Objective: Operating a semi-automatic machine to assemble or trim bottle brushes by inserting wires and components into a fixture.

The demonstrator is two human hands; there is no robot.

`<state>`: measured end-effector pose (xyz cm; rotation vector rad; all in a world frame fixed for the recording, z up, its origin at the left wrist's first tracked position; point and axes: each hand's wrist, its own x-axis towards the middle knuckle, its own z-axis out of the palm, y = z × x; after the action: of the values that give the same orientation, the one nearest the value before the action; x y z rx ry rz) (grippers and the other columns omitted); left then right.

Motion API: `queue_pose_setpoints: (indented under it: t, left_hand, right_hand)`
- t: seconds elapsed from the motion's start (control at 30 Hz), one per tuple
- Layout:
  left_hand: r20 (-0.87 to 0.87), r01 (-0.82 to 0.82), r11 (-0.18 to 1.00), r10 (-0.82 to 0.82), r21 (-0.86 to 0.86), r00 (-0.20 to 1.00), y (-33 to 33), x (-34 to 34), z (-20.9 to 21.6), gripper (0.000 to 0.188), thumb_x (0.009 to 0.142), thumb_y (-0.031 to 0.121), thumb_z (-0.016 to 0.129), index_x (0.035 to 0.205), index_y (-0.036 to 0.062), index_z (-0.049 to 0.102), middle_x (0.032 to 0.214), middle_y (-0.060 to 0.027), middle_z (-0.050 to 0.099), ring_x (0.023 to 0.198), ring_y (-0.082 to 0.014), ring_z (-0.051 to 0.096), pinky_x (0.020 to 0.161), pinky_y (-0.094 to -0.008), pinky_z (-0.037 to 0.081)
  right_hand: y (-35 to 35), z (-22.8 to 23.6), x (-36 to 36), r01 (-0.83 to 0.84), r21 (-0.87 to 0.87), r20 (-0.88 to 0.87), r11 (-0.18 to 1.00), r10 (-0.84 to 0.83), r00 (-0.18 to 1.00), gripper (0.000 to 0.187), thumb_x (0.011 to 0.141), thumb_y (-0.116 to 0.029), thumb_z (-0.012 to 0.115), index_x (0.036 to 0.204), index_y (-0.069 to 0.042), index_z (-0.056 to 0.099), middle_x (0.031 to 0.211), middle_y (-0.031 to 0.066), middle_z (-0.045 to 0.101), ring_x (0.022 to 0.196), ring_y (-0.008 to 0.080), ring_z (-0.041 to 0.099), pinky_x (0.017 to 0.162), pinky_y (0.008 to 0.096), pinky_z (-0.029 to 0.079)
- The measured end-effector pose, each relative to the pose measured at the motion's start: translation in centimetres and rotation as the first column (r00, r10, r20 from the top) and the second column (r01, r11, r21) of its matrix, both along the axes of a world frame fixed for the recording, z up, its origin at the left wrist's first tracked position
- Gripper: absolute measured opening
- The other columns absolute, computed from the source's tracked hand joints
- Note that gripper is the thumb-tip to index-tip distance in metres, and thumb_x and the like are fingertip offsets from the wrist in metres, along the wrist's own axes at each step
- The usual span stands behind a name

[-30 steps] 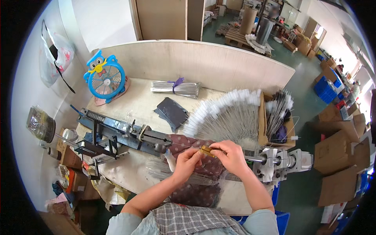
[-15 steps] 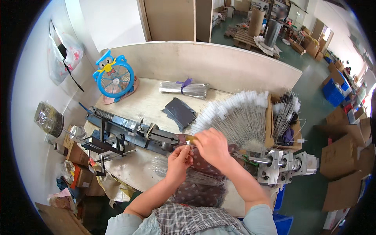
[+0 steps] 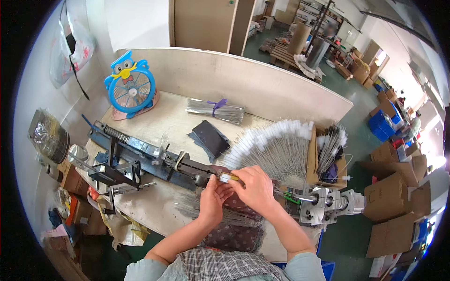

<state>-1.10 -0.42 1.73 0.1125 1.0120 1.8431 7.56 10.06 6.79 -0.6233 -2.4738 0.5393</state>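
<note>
At the centre, a small white piece [image 3: 226, 178] sat between the two hands, just beyond the right end of a long dark metal rail [image 3: 136, 150]. A yellow-brown piece [image 3: 233, 177] adjoined it on the right. The right hand [image 3: 255, 188] was closed on the yellow-brown piece; the left hand [image 3: 212, 200] had its fingers partly curled about the white piece's left and near sides, though whether it gripped could not be told from where I stood. Half a second earlier, the yellow-brown piece had lain on the far side of the white one; now the two lay roughly in line, which suggested that they were being worked as a pair. Beneath the hands, dotted brown cloth [image 3: 234, 234] ran toward the near edge. Farther out on the tabletop [image 3: 176, 110], white-tipped wires [image 3: 276, 145] fanned to the far right, a dark cloth stack [image 3: 209, 139] lay left of them, and a silver spindle unit [image 3: 330, 206] stood at right.
</note>
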Motion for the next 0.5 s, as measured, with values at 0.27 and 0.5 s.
queue_pose_setpoints:
  t: [0.27, 0.5]
  left_hand:
    - [0.089, -0.136, 0.987, 0.128, 0.085, 0.988, 0.1, 0.9, -0.2, 0.024, 0.097, 0.026, 0.045, 0.102, 0.0052, 0.055, 0.097, -0.0049, 0.062, 0.092, -0.0165, 0.061, 0.082, -0.0333, 0.048]
    - [0.051, -0.202, 0.975, 0.198, 0.092, 0.979, 0.5, 1.2, -0.6, 0.005, 0.09, 0.01, 0.054, 0.091, 0.0054, 0.055, 0.09, -0.0053, 0.062, 0.086, -0.0158, 0.062, 0.076, -0.0308, 0.051]
  right_hand:
    - [-1.6, -1.0, -0.2, 0.081, 0.193, -0.099, 0.978, -0.062, 0.993, 0.03, 0.067, -0.018, 0.074, 0.095, -0.011, 0.068, 0.095, -0.0001, 0.063, 0.094, 0.0204, 0.056, 0.077, 0.0359, 0.044]
    - [-0.7, -1.3, 0.8, 0.008, 0.263, -0.125, 0.965, 0.026, 0.992, 0.022, 0.068, -0.018, 0.073, 0.09, -0.016, 0.07, 0.094, -0.0024, 0.062, 0.094, 0.019, 0.055, 0.076, 0.0351, 0.043]
